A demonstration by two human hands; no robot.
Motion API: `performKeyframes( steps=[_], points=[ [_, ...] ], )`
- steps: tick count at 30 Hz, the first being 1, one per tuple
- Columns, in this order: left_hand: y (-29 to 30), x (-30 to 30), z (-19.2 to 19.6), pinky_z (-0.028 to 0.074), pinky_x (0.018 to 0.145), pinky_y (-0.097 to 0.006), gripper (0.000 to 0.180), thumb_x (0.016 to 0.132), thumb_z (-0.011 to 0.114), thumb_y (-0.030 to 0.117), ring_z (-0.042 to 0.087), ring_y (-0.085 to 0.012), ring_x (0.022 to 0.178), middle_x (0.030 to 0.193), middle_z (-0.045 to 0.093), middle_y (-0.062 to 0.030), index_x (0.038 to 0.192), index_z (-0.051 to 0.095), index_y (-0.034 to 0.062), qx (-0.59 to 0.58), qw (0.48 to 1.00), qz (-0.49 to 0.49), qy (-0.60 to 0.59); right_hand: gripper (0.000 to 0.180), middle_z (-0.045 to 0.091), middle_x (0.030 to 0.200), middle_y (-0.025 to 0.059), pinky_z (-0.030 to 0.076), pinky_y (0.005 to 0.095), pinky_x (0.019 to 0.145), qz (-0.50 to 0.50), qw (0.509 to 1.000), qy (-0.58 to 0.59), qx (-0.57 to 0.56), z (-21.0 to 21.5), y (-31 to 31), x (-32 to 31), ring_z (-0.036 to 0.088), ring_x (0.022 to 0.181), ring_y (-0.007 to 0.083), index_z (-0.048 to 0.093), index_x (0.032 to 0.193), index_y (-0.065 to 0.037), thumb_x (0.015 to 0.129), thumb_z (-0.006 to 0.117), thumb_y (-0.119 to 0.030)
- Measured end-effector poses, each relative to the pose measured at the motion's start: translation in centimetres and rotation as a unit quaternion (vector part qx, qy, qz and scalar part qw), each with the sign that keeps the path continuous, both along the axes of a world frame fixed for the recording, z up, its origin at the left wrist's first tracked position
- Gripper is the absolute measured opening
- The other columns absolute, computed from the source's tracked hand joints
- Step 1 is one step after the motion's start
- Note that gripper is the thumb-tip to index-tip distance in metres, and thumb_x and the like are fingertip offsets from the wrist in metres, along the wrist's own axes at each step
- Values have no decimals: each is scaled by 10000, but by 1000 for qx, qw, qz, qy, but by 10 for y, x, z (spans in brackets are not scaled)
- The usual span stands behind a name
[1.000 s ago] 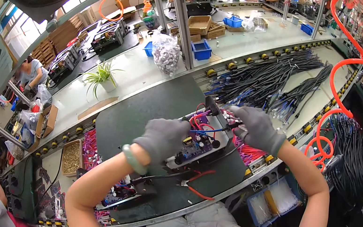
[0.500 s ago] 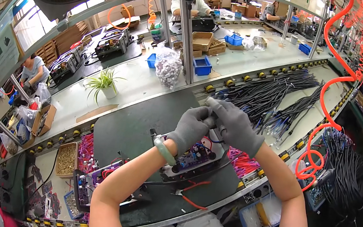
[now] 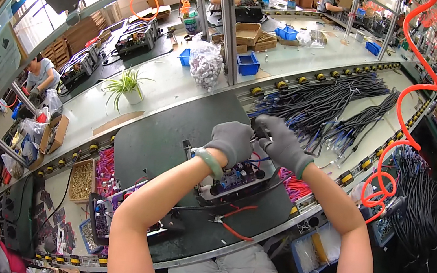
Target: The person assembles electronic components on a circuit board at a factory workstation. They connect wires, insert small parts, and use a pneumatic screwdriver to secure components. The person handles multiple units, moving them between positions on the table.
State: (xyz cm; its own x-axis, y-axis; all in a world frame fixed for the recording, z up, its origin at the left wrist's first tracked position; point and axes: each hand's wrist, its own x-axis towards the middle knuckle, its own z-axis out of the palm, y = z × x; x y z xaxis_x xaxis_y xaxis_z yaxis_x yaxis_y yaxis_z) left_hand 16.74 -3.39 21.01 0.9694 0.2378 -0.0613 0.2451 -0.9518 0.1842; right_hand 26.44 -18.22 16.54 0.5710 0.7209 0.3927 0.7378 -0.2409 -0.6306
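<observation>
Both my hands wear grey gloves and meet fingertip to fingertip just above a circuit board unit (image 3: 234,180) on the dark mat (image 3: 166,140). My left hand (image 3: 232,141) and my right hand (image 3: 281,143) pinch a small dark wire end (image 3: 258,133) between them. Red and blue leads run down from it to the board. What exactly sits inside the fingers is hidden by the gloves. Red-handled cutters (image 3: 234,223) lie on the mat in front of the board.
Bundles of black cables (image 3: 321,101) lie beyond my hands, with more at the right (image 3: 420,197). An orange coiled hose (image 3: 405,114) hangs at the right. A second board unit (image 3: 109,211), a box of brass screws (image 3: 81,179), a potted plant (image 3: 126,86) and blue bins (image 3: 248,64) stand around. Other people work at further benches.
My hands were apart over the board; the left one has moved up and right to meet the right one. The view has tilted slightly.
</observation>
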Motion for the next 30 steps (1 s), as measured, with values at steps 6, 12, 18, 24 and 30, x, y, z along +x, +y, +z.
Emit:
performKeyframes(
  steps=[6,12,18,24,30],
  points=[
    [-3,10,16,557,789,-433,213,776,635,244,704,-339,848,861,718,-158,883,748,99,41,995,9,91,353,682,957,221,507,485,829,-10,986,55,-156,8,5,3,651,941,415,580,1216,-121,869,575,-186],
    [-3,-5,6,556,788,-441,220,805,639,269,704,-339,855,875,722,-152,908,753,112,7,998,44,34,287,676,997,190,500,482,859,-1,990,56,-127,11,5,0,647,983,394,598,1134,-99,861,568,-180],
    [-9,1,3,555,771,-450,219,839,611,297,703,-339,843,865,717,-153,890,747,132,44,997,53,31,256,664,958,190,497,485,829,-14,986,73,-149,17,5,-3,646,955,393,590,1101,-93,858,551,-160],
    [0,0,-10,548,697,-471,207,858,604,301,692,-349,754,769,690,-146,842,719,129,72,997,-23,-8,204,660,916,191,491,489,784,26,993,91,-74,2,5,6,644,917,396,577,1031,-69,844,574,-149],
    [-3,-4,-11,542,683,-482,173,839,628,280,688,-354,743,761,687,-144,842,700,123,41,999,-14,-20,200,653,867,201,496,496,762,10,996,76,-52,5,1,0,645,866,412,579,1017,-55,839,580,-147]
  ],
)
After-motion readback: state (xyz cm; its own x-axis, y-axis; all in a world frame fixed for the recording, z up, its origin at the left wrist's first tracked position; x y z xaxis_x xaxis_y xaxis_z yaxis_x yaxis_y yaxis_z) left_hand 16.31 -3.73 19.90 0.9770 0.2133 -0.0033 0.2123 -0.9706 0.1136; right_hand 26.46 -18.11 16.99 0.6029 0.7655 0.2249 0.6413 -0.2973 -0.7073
